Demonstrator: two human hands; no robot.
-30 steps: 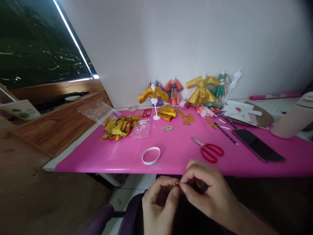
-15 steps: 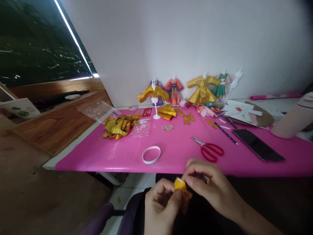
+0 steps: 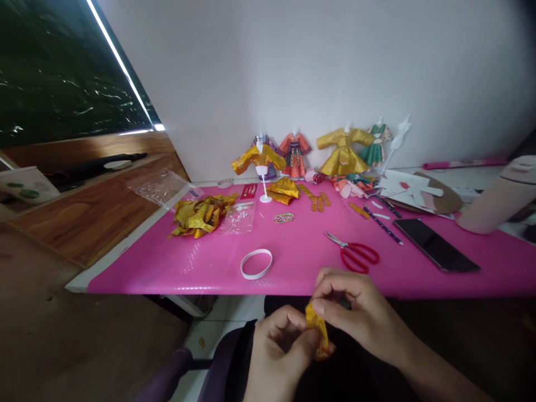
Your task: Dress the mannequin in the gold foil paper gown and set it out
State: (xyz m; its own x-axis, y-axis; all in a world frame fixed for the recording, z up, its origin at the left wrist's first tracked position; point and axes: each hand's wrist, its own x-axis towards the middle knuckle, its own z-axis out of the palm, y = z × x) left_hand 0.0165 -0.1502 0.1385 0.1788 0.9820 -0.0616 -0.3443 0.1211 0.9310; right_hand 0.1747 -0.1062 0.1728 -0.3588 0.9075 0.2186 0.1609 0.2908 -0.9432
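Observation:
A small piece of yellow fabric [image 3: 317, 325] is held between both hands over the lap, below the table's front edge. My left hand [image 3: 282, 346] pinches its lower left side between thumb and fingers. The thumb and fingertips of my right hand [image 3: 355, 312] close on its upper end. Red-handled scissors [image 3: 355, 255] lie on the pink table mat [image 3: 167, 268] just beyond my right hand. A white ring [image 3: 257, 264] rests near the front edge, further left.
Yellow fabric strips [image 3: 201, 215] and a clear bag of small white pieces [image 3: 239, 216] lie at the left. Dressed mini mannequins [image 3: 344, 153] line the wall. A phone [image 3: 435, 244] and a pale bottle [image 3: 496, 195] occupy the right.
My right fingertips now cover the fabric's upper end, where a white bit showed before. The fabric hangs more stretched out, and the view has shifted slightly.

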